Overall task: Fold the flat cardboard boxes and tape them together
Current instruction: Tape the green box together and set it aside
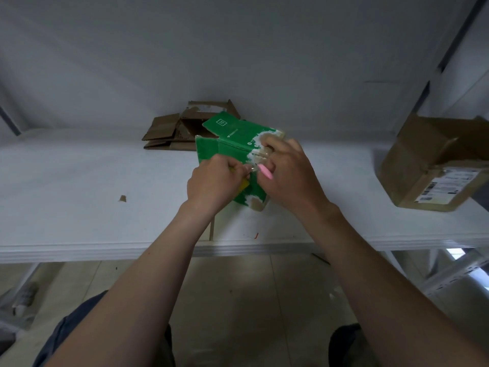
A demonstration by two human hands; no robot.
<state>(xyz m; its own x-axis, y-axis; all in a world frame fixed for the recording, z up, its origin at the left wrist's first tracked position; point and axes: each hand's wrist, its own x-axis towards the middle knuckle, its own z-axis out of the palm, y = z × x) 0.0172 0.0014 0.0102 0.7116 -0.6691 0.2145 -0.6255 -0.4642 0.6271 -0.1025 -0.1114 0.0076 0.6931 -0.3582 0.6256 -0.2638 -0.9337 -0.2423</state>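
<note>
green box [232,147], torn white patches

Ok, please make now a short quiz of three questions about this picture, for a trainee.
1. True or false: the left hand, gripping a yellow object, and the right hand are both at the green box.
2. The brown labelled box stands: A) to the right of the green box; B) on the floor; C) on top of the green box.
3. Short answer: what colour is the small object that the right hand holds?
Key: 1 true; 2 A; 3 pink.
</note>
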